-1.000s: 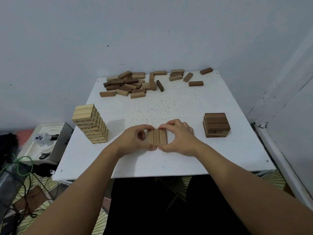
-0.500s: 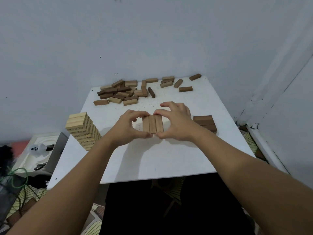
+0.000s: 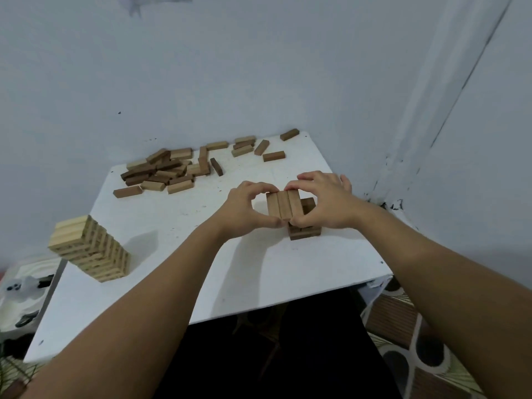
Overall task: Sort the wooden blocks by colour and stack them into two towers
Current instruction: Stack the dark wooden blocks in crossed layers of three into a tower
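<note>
Three brown blocks (image 3: 283, 204) lie side by side as one row, pinched between my left hand (image 3: 247, 208) and my right hand (image 3: 324, 204). The row hangs in the air just above and left of the short dark-brown tower (image 3: 305, 233) on the right of the white table (image 3: 201, 272). My right hand hides most of that tower. A taller light-wood tower (image 3: 89, 251) stands at the table's left edge. A heap of mixed light and dark blocks (image 3: 164, 171) lies at the back left, with a few more loose blocks (image 3: 260, 146) at the back.
The table stands in a corner, with a wall (image 3: 259, 67) behind and another close on the right. Left of the table is a white box with a small ghost figure (image 3: 20, 286). Patterned floor tiles (image 3: 411, 341) show below right.
Both hands lifted the row of three brown blocks off the table and carried it right, up to the dark tower. The view also swung left and up.
</note>
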Action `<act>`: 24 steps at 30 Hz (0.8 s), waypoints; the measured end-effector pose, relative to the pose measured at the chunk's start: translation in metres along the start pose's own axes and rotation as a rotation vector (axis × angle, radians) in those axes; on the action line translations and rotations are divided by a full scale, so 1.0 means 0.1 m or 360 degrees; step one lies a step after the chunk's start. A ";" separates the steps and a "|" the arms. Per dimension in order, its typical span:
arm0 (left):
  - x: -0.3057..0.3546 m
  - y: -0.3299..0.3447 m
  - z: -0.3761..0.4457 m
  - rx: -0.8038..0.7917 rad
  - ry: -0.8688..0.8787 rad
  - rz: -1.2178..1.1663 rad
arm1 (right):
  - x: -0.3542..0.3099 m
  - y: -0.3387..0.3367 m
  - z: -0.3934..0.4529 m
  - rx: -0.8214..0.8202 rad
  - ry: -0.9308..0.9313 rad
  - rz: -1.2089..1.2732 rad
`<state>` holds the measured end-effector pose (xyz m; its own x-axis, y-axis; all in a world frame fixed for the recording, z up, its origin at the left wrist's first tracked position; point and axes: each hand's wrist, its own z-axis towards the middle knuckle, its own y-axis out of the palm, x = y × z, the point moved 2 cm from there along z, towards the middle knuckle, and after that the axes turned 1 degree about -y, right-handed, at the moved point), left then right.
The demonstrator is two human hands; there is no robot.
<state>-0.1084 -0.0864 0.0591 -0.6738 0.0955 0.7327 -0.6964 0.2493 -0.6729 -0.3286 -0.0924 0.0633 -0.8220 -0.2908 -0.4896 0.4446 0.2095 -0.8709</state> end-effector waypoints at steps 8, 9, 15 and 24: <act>0.13 0.24 0.17 -0.0054 0.0000 0.0015 | 0.30 -0.11 -0.07 -0.0118 0.0056 0.0039; 0.13 0.26 0.17 -0.0062 -0.0009 0.0014 | 0.32 -0.10 -0.07 -0.0136 0.0057 0.0043; 0.12 0.33 0.21 -0.0087 -0.0047 0.0016 | 0.43 -0.07 -0.05 -0.0221 0.0055 0.0065; 0.09 0.36 0.24 -0.0096 -0.0082 -0.0005 | 0.50 -0.06 0.03 -0.0269 0.0063 0.0112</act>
<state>-0.1459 -0.1001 0.0389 -0.6847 0.0456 0.7274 -0.6832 0.3076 -0.6623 -0.3711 -0.1109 0.0435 -0.8057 -0.2337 -0.5443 0.4383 0.3829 -0.8132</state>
